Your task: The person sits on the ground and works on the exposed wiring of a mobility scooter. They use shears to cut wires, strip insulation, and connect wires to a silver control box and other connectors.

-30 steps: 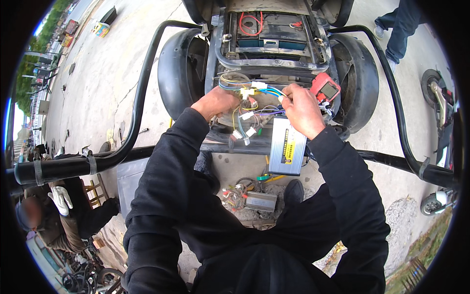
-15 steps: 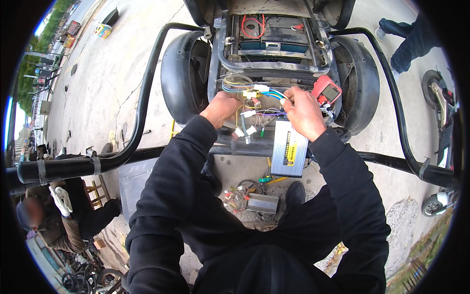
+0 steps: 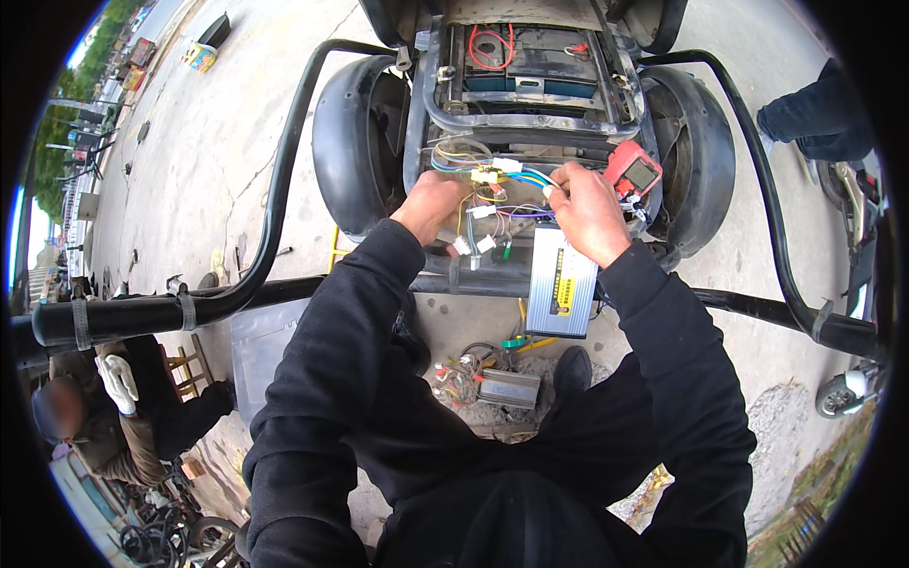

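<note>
Both my hands are in a bundle of coloured wires (image 3: 492, 204) with white plug connectors (image 3: 485, 176), at the open rear of a small vehicle frame (image 3: 530, 114). My left hand (image 3: 431, 204) grips the wires on the left side. My right hand (image 3: 582, 208) pinches the blue and white wires near a connector. A silver ribbed controller box (image 3: 561, 293) hangs just below my right hand. A red handheld meter (image 3: 632, 172) sits right of that hand.
Black tyres (image 3: 346, 142) flank the frame and black tubular bars (image 3: 189, 308) cross in front of me. A second controller with loose wires (image 3: 492, 383) lies on the concrete. A person crouches at lower left (image 3: 104, 417); another person's legs (image 3: 819, 118) stand at upper right.
My right hand has shifted slightly left toward the connector. The person's legs at upper right have moved a little. My left hand stays on the wires.
</note>
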Available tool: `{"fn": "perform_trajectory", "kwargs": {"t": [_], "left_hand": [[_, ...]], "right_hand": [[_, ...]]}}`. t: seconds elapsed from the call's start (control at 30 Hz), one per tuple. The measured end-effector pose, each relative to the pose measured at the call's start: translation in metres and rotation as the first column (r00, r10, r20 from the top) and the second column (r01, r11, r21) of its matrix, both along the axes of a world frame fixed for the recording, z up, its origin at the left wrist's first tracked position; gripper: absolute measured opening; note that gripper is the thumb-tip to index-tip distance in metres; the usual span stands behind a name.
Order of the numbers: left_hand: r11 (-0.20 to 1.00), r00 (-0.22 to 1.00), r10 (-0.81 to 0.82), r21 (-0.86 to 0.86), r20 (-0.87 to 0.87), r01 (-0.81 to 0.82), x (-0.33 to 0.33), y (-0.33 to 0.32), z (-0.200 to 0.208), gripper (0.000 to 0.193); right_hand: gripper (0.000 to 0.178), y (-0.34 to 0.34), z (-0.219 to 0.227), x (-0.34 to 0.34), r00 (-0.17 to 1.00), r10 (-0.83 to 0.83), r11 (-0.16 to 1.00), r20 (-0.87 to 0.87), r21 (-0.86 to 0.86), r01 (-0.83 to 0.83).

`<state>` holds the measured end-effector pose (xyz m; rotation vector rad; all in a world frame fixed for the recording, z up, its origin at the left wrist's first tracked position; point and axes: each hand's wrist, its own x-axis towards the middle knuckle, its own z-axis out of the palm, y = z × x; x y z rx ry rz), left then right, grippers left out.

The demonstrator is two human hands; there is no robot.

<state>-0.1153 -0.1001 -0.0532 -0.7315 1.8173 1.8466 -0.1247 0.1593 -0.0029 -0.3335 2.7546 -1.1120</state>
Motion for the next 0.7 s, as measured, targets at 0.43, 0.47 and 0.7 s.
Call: {"fn": "perform_trajectory", "kwargs": {"t": [0.43, 0.47, 0.7], "left_hand": [[0.977, 0.976, -0.200, 0.093, 0.091, 0.192, -0.012, -0.028, -0.014, 0.013], [0.977, 0.979, -0.188, 0.118, 0.077, 0.178, -0.009, -0.028, -0.005, 0.008], [0.860, 0.899, -0.393, -0.270, 0.193, 0.434, -0.015, -0.030, 0.050, 0.021]], "right_hand": [[0.017, 0.001, 0.003, -0.001, 1.000, -0.019, 1.000, 0.020, -0.002, 0.019], [0.017, 0.000, 0.002, -0.002, 0.999, -0.019, 1.000, 0.032, -0.006, 0.019], [0.016, 0.001, 0.001, 0.000, 1.000, -0.013, 1.000, -0.014, -0.009, 0.013]]}}
